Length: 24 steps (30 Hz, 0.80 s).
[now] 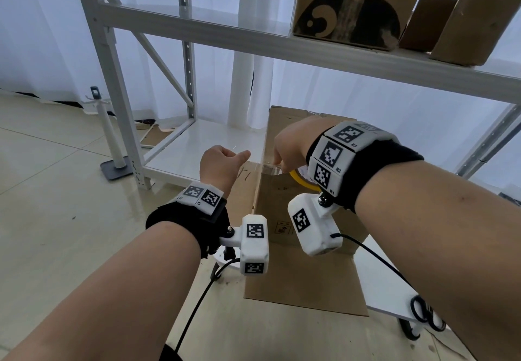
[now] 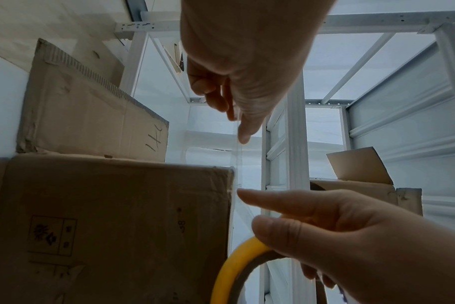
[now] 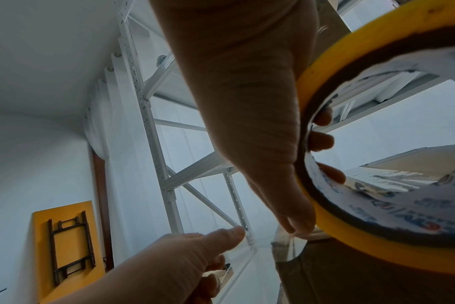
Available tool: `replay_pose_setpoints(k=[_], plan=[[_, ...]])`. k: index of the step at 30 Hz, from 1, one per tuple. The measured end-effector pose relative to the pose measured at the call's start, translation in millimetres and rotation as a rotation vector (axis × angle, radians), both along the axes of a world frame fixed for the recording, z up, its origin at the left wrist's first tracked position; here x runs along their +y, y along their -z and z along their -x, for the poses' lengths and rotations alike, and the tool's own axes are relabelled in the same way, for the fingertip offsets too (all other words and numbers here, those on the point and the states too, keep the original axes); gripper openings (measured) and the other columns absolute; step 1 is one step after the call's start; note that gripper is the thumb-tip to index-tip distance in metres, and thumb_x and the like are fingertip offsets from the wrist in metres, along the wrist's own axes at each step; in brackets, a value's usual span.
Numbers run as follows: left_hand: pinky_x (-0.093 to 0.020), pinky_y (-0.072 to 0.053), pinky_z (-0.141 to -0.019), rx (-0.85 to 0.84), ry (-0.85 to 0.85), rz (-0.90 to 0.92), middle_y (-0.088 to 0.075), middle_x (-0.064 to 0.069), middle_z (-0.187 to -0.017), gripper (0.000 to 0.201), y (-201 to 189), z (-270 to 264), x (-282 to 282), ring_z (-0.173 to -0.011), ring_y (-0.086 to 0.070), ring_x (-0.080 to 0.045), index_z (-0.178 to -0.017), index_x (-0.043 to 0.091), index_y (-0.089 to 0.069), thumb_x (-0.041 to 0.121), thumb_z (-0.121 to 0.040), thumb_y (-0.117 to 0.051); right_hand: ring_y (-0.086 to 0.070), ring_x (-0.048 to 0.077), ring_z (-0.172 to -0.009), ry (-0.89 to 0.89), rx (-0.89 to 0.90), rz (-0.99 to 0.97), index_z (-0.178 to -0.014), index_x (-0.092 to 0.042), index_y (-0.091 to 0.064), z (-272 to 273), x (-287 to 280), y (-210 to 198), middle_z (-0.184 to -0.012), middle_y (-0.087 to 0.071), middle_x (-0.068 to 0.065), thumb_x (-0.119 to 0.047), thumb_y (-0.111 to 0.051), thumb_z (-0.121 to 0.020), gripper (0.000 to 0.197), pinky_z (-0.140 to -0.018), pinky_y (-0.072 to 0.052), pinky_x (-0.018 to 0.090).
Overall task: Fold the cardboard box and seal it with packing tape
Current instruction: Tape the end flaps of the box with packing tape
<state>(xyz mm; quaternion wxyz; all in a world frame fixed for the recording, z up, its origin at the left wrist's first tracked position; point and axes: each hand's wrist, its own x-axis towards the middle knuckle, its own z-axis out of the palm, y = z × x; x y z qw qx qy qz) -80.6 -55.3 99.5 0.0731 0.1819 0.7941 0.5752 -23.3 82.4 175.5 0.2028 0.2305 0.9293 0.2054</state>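
A brown cardboard box (image 1: pixel 277 214) stands in front of a white rack, with a flap (image 1: pixel 304 281) spread toward me. My right hand (image 1: pixel 290 146) grips a yellow roll of packing tape (image 1: pixel 303 180) at the box's upper corner, fingers through its core (image 3: pixel 322 142). A clear strip of tape (image 2: pixel 238 156) runs from the roll past the box edge (image 2: pixel 231 185) to my left hand (image 1: pixel 225 160), which pinches its free end between thumb and fingers (image 2: pixel 243 131). In the right wrist view, the left hand (image 3: pixel 195 251) sits just left of the box corner.
The white metal rack (image 1: pixel 197 22) carries several cardboard boxes (image 1: pixel 352 5) on its upper shelf. A white stand on a grey base (image 1: pixel 115 160) is on the floor at left. Black-handled scissors (image 1: pixel 425 312) lie on a white board at lower right.
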Motion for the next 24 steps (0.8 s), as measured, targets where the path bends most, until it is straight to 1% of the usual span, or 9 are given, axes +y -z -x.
replay_pose_setpoints(k=[3, 4, 7, 8, 10, 14, 19, 22, 24], plan=[[-0.03, -0.042, -0.072, -0.015, -0.006, -0.03, -0.061, -0.005, -0.085, 0.03, 0.5, 0.6, -0.3, -0.083, -0.057, -0.019, -0.09, 0.007, -0.06, 0.033, -0.081, -0.07, -0.059, 0.014, -0.072, -0.036, 0.045, 0.036, -0.097, -0.035, -0.067, 7.9, 18.9, 18.2, -0.096, -0.068, -0.008, -0.053, -0.057, -0.076, 0.03, -0.049, -0.024, 0.022], [-0.03, -0.042, -0.072, -0.023, -0.006, -0.04, -0.06, -0.004, -0.083, 0.028, 0.9, 1.0, -0.5, -0.082, -0.057, -0.019, -0.088, 0.007, -0.059, 0.032, -0.081, -0.07, -0.058, 0.012, -0.071, -0.035, 0.052, 0.043, -0.097, -0.036, -0.066, 11.0, 26.0, 22.6, -0.096, -0.068, -0.01, -0.054, -0.055, -0.076, 0.03, -0.049, -0.024, 0.022], [-0.03, -0.042, -0.071, -0.034, -0.007, -0.056, -0.058, -0.001, -0.078, 0.025, 1.1, 0.9, -1.4, -0.08, -0.056, -0.019, -0.083, 0.009, -0.057, 0.03, -0.081, -0.071, -0.064, 0.013, -0.069, -0.045, 0.024, 0.005, -0.09, -0.032, -0.069, 1.4, 5.1, 6.8, -0.087, -0.069, -0.011, -0.048, -0.059, -0.074, 0.024, -0.047, -0.032, 0.02], [-0.03, -0.042, -0.071, -0.036, -0.007, -0.059, -0.057, -0.001, -0.078, 0.025, 1.1, 0.9, -1.7, -0.079, -0.056, -0.018, -0.082, 0.01, -0.056, 0.029, -0.081, -0.071, -0.065, 0.014, -0.07, -0.067, 0.005, -0.013, -0.092, -0.032, -0.07, -1.7, -1.6, 1.8, -0.087, -0.069, -0.01, -0.046, -0.061, -0.076, 0.024, -0.046, -0.033, 0.02], [-0.03, -0.042, -0.07, -0.035, -0.011, -0.063, -0.057, -0.001, -0.078, 0.024, 1.2, 1.0, -2.9, -0.078, -0.055, -0.017, -0.081, 0.01, -0.056, 0.029, -0.08, -0.071, -0.065, 0.013, -0.072, -0.104, -0.009, -0.036, -0.1, -0.032, -0.07, -4.2, -6.3, -2.8, -0.09, -0.069, -0.009, -0.045, -0.061, -0.078, 0.027, -0.045, -0.032, 0.019], [-0.032, -0.045, -0.073, -0.029, -0.015, -0.045, -0.056, 0.0, -0.076, 0.023, 2.4, 1.6, -4.1, -0.079, -0.055, -0.017, -0.081, 0.011, -0.057, 0.029, -0.08, -0.071, -0.066, 0.015, -0.077, -0.117, -0.037, -0.049, -0.107, -0.032, -0.069, -10.6, -11.0, -7.7, -0.095, -0.07, -0.007, -0.043, -0.061, -0.081, 0.029, -0.047, -0.036, 0.02], [-0.034, -0.047, -0.078, -0.029, -0.004, -0.011, -0.058, -0.001, -0.08, 0.024, 4.0, 2.1, -4.7, -0.082, -0.057, -0.019, -0.085, 0.009, -0.059, 0.03, -0.081, -0.07, -0.066, 0.016, -0.086, -0.172, -0.052, -0.075, -0.114, -0.027, -0.067, -14.1, -20.5, -12.9, -0.105, -0.069, -0.005, -0.039, -0.06, -0.085, 0.033, -0.047, -0.033, 0.021], [-0.033, -0.046, -0.076, -0.036, 0.002, -0.006, -0.059, -0.002, -0.081, 0.026, 7.8, 3.5, -4.7, -0.082, -0.057, -0.019, -0.086, 0.008, -0.06, 0.031, -0.08, -0.071, -0.066, 0.018, -0.096, -0.164, -0.085, -0.072, -0.119, -0.026, -0.065, -13.5, -26.9, -15.0, -0.114, -0.068, -0.004, -0.037, -0.06, -0.086, 0.035, -0.057, -0.042, 0.024], [-0.032, -0.046, -0.074, -0.036, 0.017, -0.002, -0.06, -0.004, -0.081, 0.026, 11.3, 3.6, -4.5, -0.079, -0.057, -0.02, -0.084, 0.007, -0.059, 0.029, -0.08, -0.072, -0.065, 0.018, -0.098, -0.192, -0.107, -0.083, -0.12, -0.027, -0.065, -13.0, -30.3, -16.1, -0.115, -0.067, -0.004, -0.037, -0.061, -0.086, 0.036, -0.058, -0.042, 0.025]])
